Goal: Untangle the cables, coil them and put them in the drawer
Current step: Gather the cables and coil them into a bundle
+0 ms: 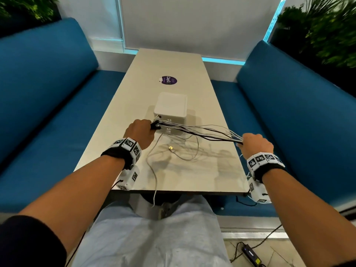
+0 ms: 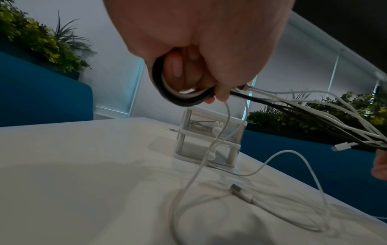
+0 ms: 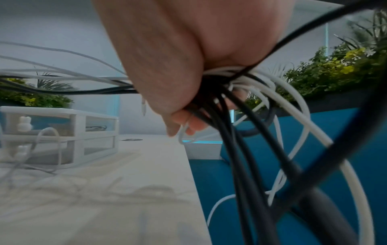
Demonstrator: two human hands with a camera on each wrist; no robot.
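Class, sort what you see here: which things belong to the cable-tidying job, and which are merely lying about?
Belongs to the job:
cable bundle, stretched between left hand and right hand
loose white cable on the table
drawer box

Just lying about:
purple sticker
blue benches
plants

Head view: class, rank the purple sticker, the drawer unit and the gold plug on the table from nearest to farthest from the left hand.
From the left hand:
1. Drawer unit, just beyond the knuckles, slightly right.
2. Gold plug, on the table, toward the person and to the right.
3. Purple sticker, farther up the table, past the drawer unit.
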